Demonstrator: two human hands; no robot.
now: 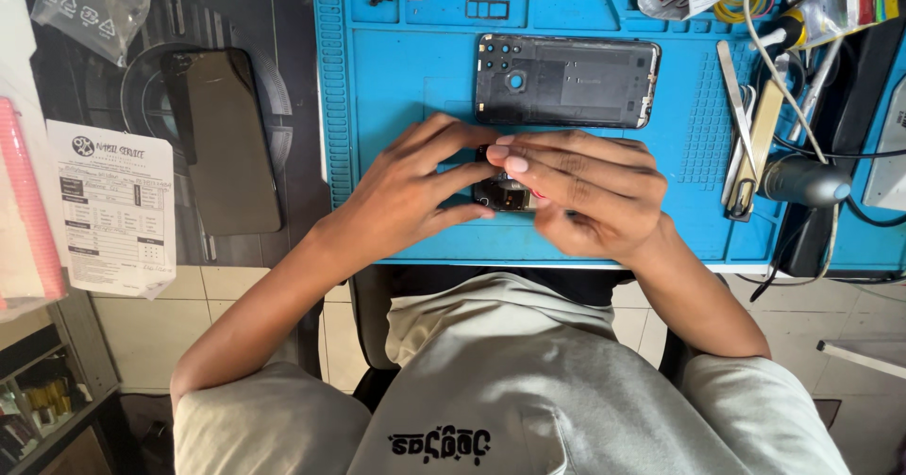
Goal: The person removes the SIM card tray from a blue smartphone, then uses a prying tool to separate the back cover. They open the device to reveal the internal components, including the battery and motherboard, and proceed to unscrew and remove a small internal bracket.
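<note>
Both hands [500, 187] curled, fingertips together over small phone part [503, 194].

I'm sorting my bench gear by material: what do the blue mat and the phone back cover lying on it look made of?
The blue mat looks like matte silicone or rubber: moulded ribs and recessed trays, no glare. The phone back cover, inner side up, looks like dark plastic with a slight sheen and moulded camera holes, though the picture cannot confirm it.

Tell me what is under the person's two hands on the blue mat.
Between the left hand and right hand a small dark part with metal bits shows, lying over the blue mat. Most of it is covered by the fingers, so its full shape cannot be seen.
</note>
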